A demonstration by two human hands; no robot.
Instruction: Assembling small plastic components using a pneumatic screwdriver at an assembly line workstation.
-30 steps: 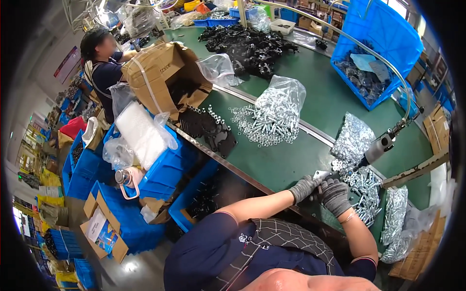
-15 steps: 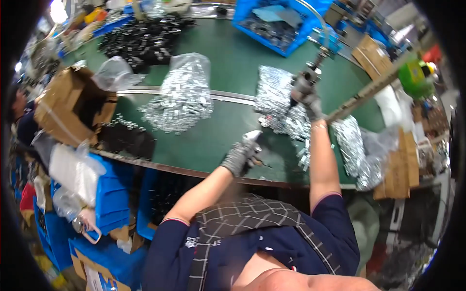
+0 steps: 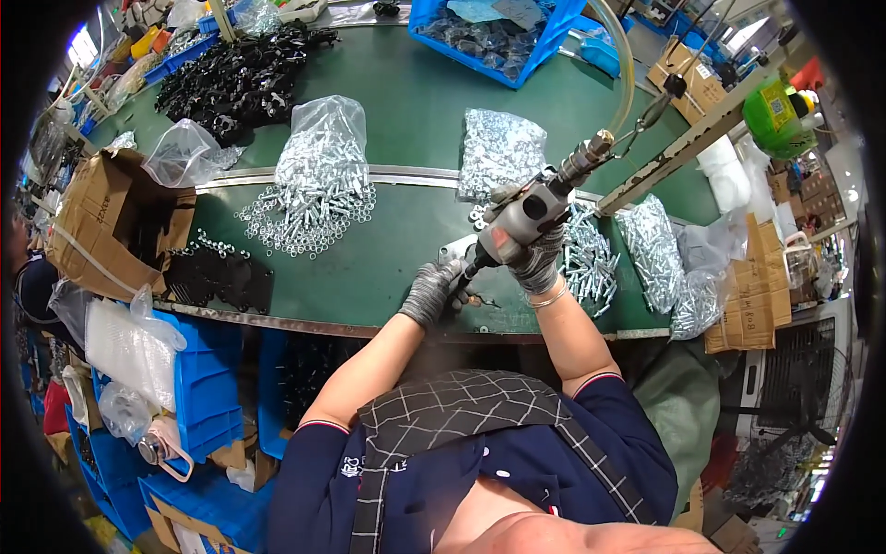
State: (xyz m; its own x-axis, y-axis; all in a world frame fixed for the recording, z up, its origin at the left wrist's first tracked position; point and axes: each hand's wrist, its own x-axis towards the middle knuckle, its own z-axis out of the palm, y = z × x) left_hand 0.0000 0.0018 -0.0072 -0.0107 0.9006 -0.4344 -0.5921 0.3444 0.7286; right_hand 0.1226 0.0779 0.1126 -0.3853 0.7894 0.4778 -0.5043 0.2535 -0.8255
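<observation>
My right hand (image 3: 537, 262), in a grey glove, is wrapped round a pneumatic screwdriver (image 3: 522, 220), which hangs on a hose and cord. The tool is tilted, its dark bit end pointing down and left to my left hand (image 3: 430, 292). That hand, gloved too, is closed on a small silvery metal part (image 3: 458, 247) at the bench's near side. The bit reaches the part or comes very close to it; the contact is hidden by the fingers. Loose metal bolts (image 3: 587, 258) lie just right of my right hand.
The green bench (image 3: 415, 231) carries a spilled bag of bolts and rings (image 3: 318, 185), a full bag (image 3: 500, 152), black parts (image 3: 240, 83) and a blue crate (image 3: 489, 51). An open carton (image 3: 111, 217) stands left. A slanted metal post (image 3: 674, 159) rises at right.
My right hand has brought the screwdriver down and to the left, from upright beside the far bag to my left hand. My left hand has shifted slightly left, still gripping the part.
</observation>
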